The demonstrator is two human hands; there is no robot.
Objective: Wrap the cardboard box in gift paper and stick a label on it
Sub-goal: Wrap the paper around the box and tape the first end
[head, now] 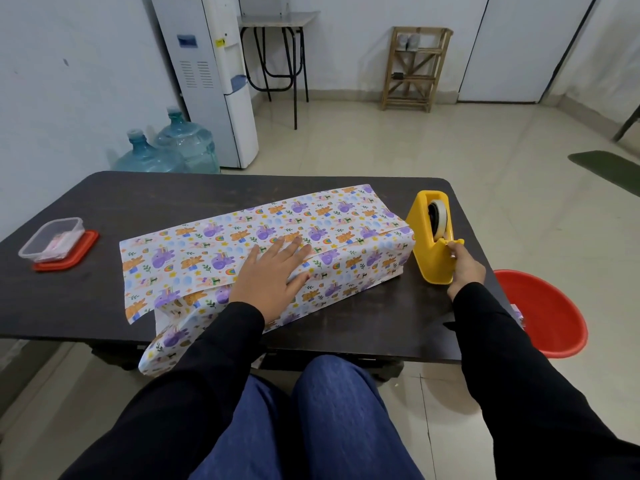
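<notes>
The long cardboard box (pixel 346 233), lying across mid-frame on the dark table (pixel 104 202), wears thin white gift paper printed with purple and orange animals (pixel 145 271). The paper looks light, slick and crease-prone, and its left end is open and floppy. The left hand (pixel 273 271) presses flat, fingers straight, on the top seam, the sound place to pin it; the right hand (pixel 465 268) pinches the front lip of the yellow plastic tape dispenser (pixel 431 251), any tape there too thin to see.

Bare tabletop (pixel 86 306) btwn lidded container (pixel 52 242) & wrapped box (pixel 263 244); tape dispenser (pixel 433 237) tight vs box's right end.
</notes>
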